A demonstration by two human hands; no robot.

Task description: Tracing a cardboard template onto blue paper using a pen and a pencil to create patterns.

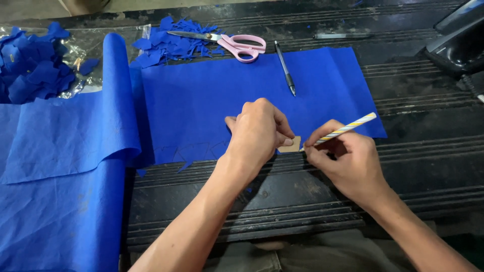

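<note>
Dark bench; left hand (258, 132) hides most of cardboard template (292, 145).

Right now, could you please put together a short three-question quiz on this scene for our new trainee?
1. True or false: the right hand holds the pink-handled scissors.
2. What does the left hand press onto the blue fabric?
A. a small tan template
B. a ruler
C. a tape roll
3. Fill in: the black pen lies on the fabric, just to the ____ of the scissors in the head view.

Key:
1. False; it holds a striped pencil.
2. A
3. right
</note>
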